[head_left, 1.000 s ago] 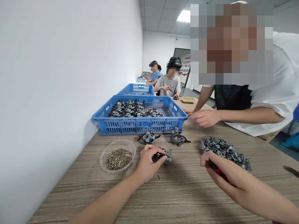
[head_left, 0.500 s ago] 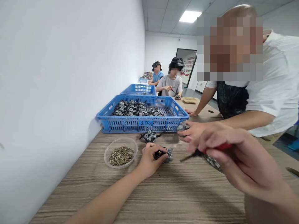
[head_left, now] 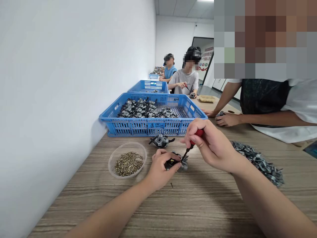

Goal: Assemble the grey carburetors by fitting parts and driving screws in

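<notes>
My left hand is closed around a carburetor on the wooden table, fingers and thumb on its black part. A red-handled screwdriver is gripped in my right hand. Its dark shaft slants down, and the tip meets the carburetor beside my left fingertips; the exact contact point is partly hidden. Just behind lies another carburetor with black side parts. A clear round tub holding many small brass-coloured screws stands left of my left hand. One loose screw lies in front of the hand.
A blue crate with many carburetors stands behind, and a second blue crate beyond it. A pile of metal parts lies at right. A co-worker's hand rests on a part there. White wall borders the left.
My right hand has moved left and brought the screwdriver down onto the carburetor. My left hand keeps its hold. The co-worker's hand has drawn back to the right with a part.
</notes>
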Available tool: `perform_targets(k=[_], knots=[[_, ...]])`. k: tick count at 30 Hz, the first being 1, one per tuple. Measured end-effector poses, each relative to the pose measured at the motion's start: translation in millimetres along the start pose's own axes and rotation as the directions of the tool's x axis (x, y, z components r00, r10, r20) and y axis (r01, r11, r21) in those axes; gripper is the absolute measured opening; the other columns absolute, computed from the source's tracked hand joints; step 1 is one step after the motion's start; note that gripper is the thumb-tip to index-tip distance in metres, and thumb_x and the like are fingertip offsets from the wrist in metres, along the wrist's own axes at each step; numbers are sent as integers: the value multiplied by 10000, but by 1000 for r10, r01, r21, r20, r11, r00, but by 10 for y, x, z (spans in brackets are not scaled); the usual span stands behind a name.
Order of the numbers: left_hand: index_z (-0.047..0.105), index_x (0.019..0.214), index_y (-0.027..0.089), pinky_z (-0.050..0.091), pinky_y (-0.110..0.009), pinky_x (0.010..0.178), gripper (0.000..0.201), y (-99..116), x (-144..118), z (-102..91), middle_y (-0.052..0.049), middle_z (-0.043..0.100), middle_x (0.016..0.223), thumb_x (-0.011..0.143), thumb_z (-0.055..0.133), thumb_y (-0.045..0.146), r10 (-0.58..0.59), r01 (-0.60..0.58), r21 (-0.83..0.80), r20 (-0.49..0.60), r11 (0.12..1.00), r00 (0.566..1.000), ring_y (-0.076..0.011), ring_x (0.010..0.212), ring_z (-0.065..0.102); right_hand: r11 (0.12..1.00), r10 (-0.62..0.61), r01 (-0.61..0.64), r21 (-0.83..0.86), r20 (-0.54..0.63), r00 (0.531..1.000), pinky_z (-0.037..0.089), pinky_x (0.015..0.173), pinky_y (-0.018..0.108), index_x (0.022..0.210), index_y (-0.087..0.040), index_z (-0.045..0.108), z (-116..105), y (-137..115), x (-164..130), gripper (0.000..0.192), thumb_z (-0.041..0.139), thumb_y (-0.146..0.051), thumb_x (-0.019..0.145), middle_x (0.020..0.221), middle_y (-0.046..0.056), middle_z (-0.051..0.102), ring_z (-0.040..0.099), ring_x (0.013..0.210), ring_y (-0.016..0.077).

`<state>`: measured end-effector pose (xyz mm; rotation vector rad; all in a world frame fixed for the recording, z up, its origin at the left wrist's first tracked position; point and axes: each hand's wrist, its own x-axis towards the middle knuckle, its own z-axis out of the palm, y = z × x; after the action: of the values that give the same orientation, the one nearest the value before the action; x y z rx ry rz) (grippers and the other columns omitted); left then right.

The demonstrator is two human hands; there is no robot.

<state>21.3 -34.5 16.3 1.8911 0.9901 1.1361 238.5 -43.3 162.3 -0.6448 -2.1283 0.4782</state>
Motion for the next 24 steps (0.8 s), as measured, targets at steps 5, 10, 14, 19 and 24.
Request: perform_targets(k=[5, 10, 14, 19, 24], knots=[[861, 1088, 329, 485, -541, 1127, 149, -15, 6, -7, -38, 848, 1127, 958, 880, 259, 12, -12, -15, 16, 1000, 1000, -328, 1205, 626, 1000, -3, 3, 18, 3, 1000, 604, 816, 406, 1196, -285, 519, 12, 75, 16, 44, 504, -244, 1194, 986, 29, 634, 643, 851, 202], [858, 1094, 328, 482, -536, 1117, 137, -16, 7, -14, -31, 859, 1132, 969, 869, 273, 29, -29, -11, 22, 1000, 999, -325, 1201, 621, 1000, -8, 9, 26, -37, 999, 588, 837, 412, 1174, -288, 519, -13, 79, 11, 75, 508, -216, 1192, 1001, 23, 623, 640, 859, 191], [853, 1085, 322, 479, -538, 1112, 119, -14, 7, -12, -21, 863, 1131, 976, 860, 275, 41, -41, -15, 15, 999, 999, -318, 1189, 624, 999, -2, 3, 33, -27, 1000, 585, 829, 411, 1184, -288, 521, 1, 98, 16, 69, 514, -221, 1191, 989, 21, 627, 636, 852, 194], [849, 1074, 319, 501, -525, 1095, 118, 0, 9, -18, -29, 857, 1109, 964, 869, 282, 48, -48, -13, 4, 999, 999, -312, 1170, 639, 1000, -11, 11, 11, -18, 1000, 603, 843, 422, 1190, -285, 543, 13, 69, 18, 55, 527, -232, 1186, 975, 29, 653, 648, 865, 208], [856, 1068, 332, 506, -529, 1096, 132, 13, 13, -25, -17, 867, 1119, 955, 875, 267, 37, -37, 5, 14, 999, 999, -316, 1168, 646, 1000, 10, -10, -5, -75, 997, 629, 815, 405, 1170, -290, 576, -32, 34, 7, 72, 638, -324, 1157, 964, 32, 675, 674, 839, 216]])
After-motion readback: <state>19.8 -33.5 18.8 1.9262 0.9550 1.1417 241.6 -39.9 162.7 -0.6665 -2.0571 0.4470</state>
